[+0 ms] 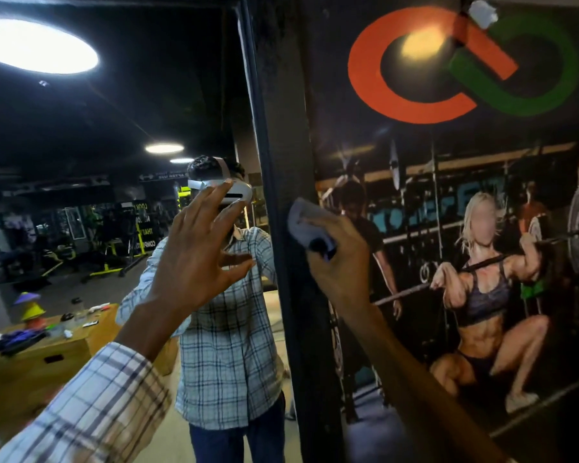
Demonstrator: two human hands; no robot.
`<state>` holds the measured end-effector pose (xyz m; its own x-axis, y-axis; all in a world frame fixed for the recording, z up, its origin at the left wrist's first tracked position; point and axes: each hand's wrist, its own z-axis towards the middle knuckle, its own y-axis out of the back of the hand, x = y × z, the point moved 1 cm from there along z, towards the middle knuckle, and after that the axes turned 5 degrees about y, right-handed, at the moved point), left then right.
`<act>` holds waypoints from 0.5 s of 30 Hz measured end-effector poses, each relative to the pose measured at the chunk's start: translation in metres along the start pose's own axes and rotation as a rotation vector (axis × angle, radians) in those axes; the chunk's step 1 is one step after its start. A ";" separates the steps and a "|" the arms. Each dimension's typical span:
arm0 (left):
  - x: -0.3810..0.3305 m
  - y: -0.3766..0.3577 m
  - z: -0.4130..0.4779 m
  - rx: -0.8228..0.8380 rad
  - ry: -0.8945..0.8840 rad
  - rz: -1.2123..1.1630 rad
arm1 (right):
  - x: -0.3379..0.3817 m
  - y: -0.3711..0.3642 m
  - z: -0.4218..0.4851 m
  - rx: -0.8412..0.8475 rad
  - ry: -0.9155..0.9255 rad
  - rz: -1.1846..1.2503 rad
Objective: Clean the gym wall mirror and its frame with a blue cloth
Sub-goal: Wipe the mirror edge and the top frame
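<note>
The wall mirror (107, 182) fills the left half of the view and reflects the gym and a person in a plaid shirt. Its black frame (281, 135) runs top to bottom down the middle. My left hand (198, 252) is raised in front of the glass near the frame, fingers spread and straight. My right hand (338, 255) grips the crumpled blue cloth (306, 225) and presses it against the right side of the frame at about mid height.
A gym poster wall (448, 202) with an orange and green logo lies right of the frame. Reflected in the mirror are a wooden box (47, 355) with cones and small items, yellow exercise machines and ceiling lights.
</note>
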<state>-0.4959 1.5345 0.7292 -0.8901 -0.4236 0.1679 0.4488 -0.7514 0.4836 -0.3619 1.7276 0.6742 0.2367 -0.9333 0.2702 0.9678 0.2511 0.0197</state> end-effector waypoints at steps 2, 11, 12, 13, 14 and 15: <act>0.001 -0.004 -0.007 0.011 0.008 -0.016 | 0.001 0.000 -0.007 -0.022 -0.033 -0.017; 0.006 -0.018 -0.031 0.045 -0.014 -0.030 | 0.005 -0.008 -0.043 0.088 -0.011 -0.099; 0.005 -0.019 -0.034 0.048 -0.022 -0.019 | 0.008 -0.011 -0.049 0.197 0.057 -0.124; 0.004 -0.020 -0.036 0.047 -0.031 -0.013 | 0.008 -0.011 -0.053 0.269 0.127 -0.136; 0.002 -0.021 -0.038 0.042 -0.037 -0.016 | 0.005 -0.011 -0.053 0.270 0.137 -0.141; 0.001 -0.021 -0.041 0.033 -0.039 -0.023 | 0.004 -0.008 -0.053 0.206 0.092 -0.136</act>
<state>-0.5027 1.5287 0.6841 -0.9029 -0.3857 0.1897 0.4259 -0.7434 0.5157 -0.3639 1.7086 0.6238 0.1213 -0.9791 0.1634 0.9555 0.1598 0.2481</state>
